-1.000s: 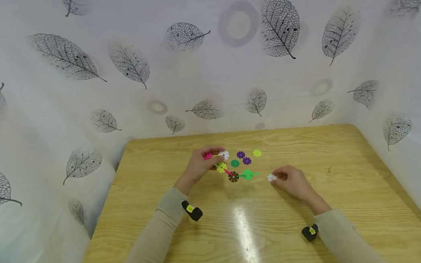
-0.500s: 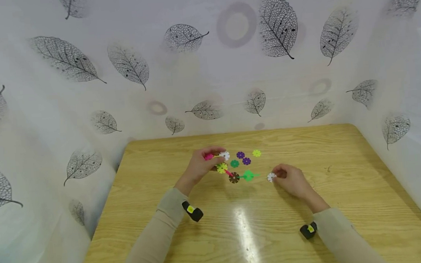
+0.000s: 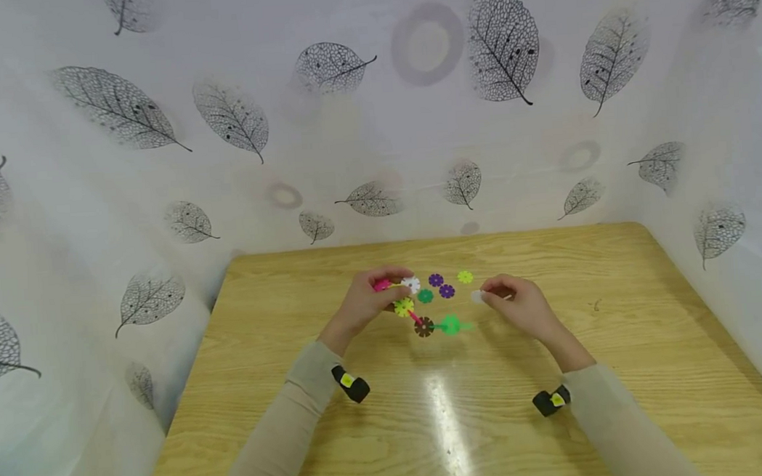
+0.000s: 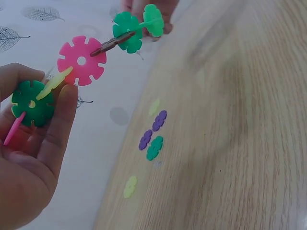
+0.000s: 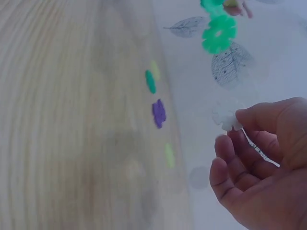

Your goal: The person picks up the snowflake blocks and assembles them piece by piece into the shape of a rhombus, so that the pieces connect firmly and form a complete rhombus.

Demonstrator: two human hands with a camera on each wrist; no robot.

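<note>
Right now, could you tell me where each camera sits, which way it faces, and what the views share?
Head: worn high, looking forward and down at the wooden table; both sleeves, left hand and right hand show.
Left wrist: beside the left hand, facing its chain of snowflake discs.
Right wrist: beside the right hand, facing its pinched white disc.
Shared: both wrist views show the loose purple discs on the table.
</note>
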